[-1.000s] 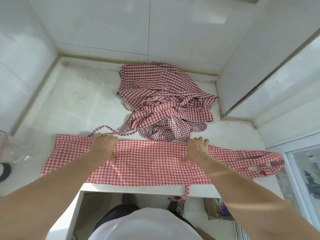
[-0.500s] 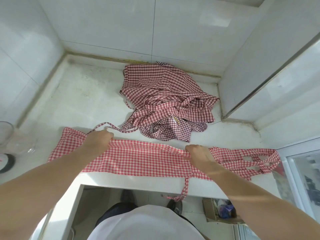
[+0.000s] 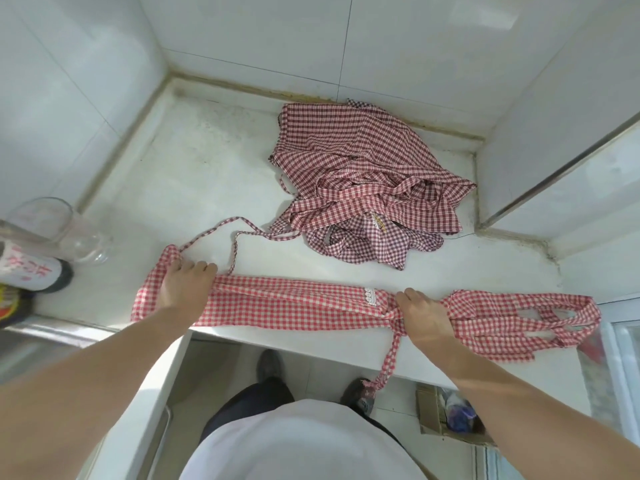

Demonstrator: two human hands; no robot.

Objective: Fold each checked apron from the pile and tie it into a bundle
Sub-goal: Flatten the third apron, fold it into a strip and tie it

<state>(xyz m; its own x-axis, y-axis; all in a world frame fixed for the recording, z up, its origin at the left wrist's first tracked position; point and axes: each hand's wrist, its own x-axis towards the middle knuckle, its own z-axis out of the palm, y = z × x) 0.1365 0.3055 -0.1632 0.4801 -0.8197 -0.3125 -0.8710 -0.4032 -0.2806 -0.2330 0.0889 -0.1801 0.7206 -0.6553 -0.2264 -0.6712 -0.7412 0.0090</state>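
The red checked apron [image 3: 294, 306] lies folded into 1 long narrow band along the counter [image 3: 194, 174] edge, across the middle of the frame, its neck loops bunched at the right and 1 thin tie trailing up toward the pile [image 3: 367, 188] of darker checked aprons in the upper centre. The left hand [image 3: 185, 285] rests palm down on the band near its left end, fingers mostly straight and pressing the cloth flat; the right hand [image 3: 424, 315] lies over the band where the waist tie hangs off the counter edge, and whether its fingers pinch the cloth or only press it cannot be told from here. The step looks like narrowing the strip before rolling or tying. To do it well, both hands should keep the long edges parallel, smooth out the puckers near the lace trim, and gather the loose ties clear of the pile so they do not snag. A glass [image 3: 52, 226] and a bottle [image 3: 27, 271] stand at the left edge.
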